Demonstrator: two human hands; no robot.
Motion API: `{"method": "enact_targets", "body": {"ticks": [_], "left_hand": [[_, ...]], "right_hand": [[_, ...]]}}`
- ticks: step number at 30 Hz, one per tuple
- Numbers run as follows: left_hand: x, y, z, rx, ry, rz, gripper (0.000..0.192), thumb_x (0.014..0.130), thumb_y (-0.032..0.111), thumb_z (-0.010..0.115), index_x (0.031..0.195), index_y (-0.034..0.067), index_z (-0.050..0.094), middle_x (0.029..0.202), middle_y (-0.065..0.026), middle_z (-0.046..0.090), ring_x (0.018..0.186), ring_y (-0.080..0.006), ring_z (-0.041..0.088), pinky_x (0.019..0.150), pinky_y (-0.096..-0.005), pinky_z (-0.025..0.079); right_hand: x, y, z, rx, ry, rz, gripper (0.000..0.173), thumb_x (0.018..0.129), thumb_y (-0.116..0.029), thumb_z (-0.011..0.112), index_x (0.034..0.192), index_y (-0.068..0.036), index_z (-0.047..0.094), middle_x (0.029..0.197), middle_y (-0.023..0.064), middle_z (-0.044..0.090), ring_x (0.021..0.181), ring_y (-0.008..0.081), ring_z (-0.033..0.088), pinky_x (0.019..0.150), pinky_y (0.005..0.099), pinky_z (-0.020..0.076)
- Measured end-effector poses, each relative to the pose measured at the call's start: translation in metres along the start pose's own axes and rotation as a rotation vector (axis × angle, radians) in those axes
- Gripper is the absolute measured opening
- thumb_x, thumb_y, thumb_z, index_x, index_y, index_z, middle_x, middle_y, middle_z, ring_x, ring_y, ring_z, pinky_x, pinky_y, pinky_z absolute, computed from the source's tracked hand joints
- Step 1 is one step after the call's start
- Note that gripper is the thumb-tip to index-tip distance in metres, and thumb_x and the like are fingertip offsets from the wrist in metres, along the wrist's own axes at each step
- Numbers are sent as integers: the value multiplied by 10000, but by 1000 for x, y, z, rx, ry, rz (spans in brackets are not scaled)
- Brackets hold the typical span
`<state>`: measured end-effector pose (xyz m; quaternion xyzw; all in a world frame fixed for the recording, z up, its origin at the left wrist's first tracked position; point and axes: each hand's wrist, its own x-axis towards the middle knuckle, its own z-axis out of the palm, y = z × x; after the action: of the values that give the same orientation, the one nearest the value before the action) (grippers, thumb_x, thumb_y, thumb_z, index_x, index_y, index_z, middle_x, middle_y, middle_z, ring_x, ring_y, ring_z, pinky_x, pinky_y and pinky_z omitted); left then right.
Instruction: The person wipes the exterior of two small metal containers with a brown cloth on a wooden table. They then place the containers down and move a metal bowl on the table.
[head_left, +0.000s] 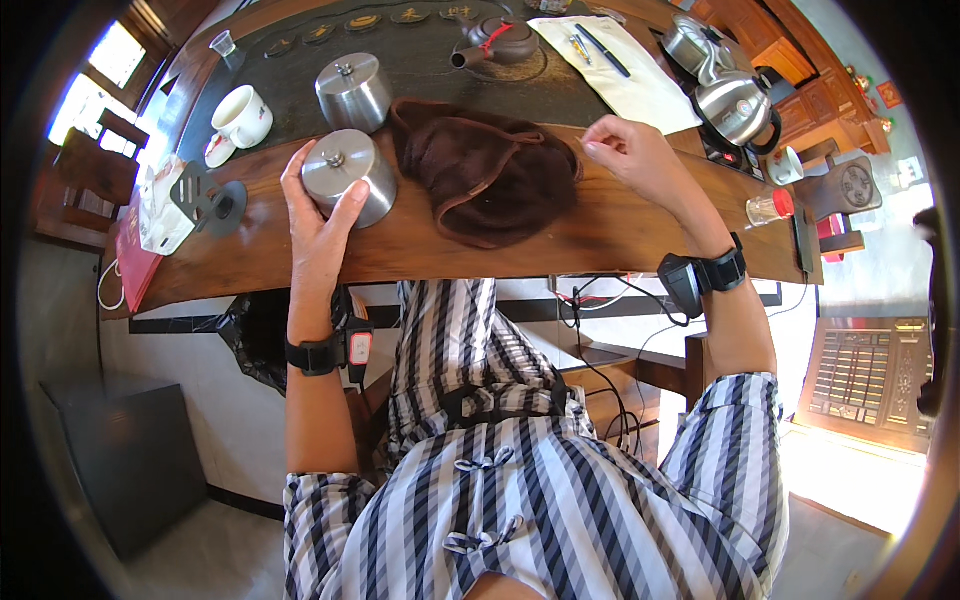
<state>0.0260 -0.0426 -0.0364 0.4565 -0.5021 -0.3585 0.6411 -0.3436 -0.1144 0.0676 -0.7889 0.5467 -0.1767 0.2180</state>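
My left hand (319, 217) is wrapped around a lidded stainless steel canister (352, 174) near the table's front edge, thumb on its near side. A second matching canister (354, 90) stands just behind it. Right of both lies a crumpled dark brown cloth (495, 176) with a stitched border. My right hand (630, 154) hovers past the cloth's right end, its fingertips drawn together. Something small and thin may be between them, but it is too tiny to tell.
A clay side-handled teapot (502, 41), pens on a white cloth (622, 75), and steel kettles (735, 105) sit farther back. A red-capped jar (769, 208) is at right. A white mug (242, 116), black slotted stand (210, 199) and red paper bag (139, 255) are at left.
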Motion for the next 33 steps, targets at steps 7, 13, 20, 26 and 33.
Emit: {"method": "enact_targets", "body": {"ticks": [7,13,20,26,33], "left_hand": [[-1,2,1,-37,-16,-15,722,927,187,768,1489,48,335,1384,-130,514,1257,-195,520,1078,-350,432],[-3,5,2,-73,-43,38,694,925,101,753,1476,41,335,1352,-126,535,1209,-185,557,1037,-340,480],[-6,-20,1,-129,-2,125,848,827,228,872,1452,40,329,1277,-137,538,1125,-189,585,925,-335,538],[-2,-24,4,65,130,132,912,702,495,876,1376,31,473,1290,-218,543,1196,-382,559,1019,-443,464],[-1,-11,6,126,109,125,896,717,519,842,1367,27,470,1247,-212,529,1204,-392,508,1043,-455,393]], "right_hand": [[-44,53,-22,-215,57,197,221,937,-218,644,1004,-14,696,802,158,710,721,281,684,673,373,525],[-46,28,-12,261,-60,190,210,962,-185,673,1057,0,698,825,34,679,700,107,618,628,266,504],[-72,-66,49,568,-498,254,184,988,-119,642,1133,-7,655,849,9,660,762,80,629,698,237,515],[-85,-98,142,590,-875,315,127,1011,-48,571,1133,-11,572,928,80,686,819,159,702,704,267,538],[-38,-69,247,443,-940,89,128,1026,-29,488,1142,6,528,983,141,702,784,176,726,700,302,586]]}}
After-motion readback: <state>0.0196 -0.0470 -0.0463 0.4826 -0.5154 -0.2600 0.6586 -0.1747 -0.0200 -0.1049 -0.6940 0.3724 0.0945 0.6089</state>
